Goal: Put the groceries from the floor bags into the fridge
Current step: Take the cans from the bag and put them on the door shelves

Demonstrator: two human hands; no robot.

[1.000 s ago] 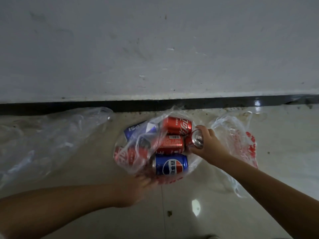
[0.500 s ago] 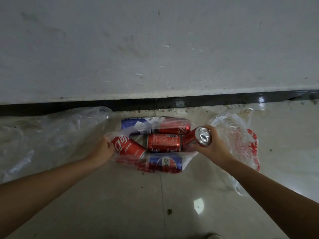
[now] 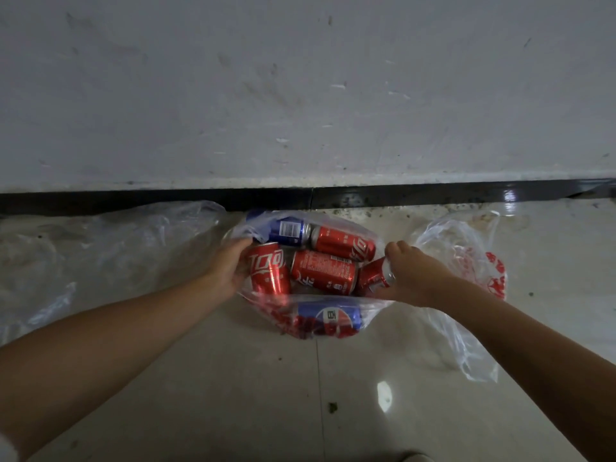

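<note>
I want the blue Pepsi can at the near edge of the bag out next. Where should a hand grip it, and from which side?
Grip the blue Pepsi can around the middle of its body, coming from above. It lies on its side, length running left-right, so fingers can wrap across it. Bag film seems to cover it, so reach through the bag's opening.

Between the hands lie red cans (image 3: 322, 271) with white lettering and blue cans (image 3: 328, 316) with a red-white emblem, in a clear bag (image 3: 333, 225) on the cream floor (image 3: 233, 378).
</note>
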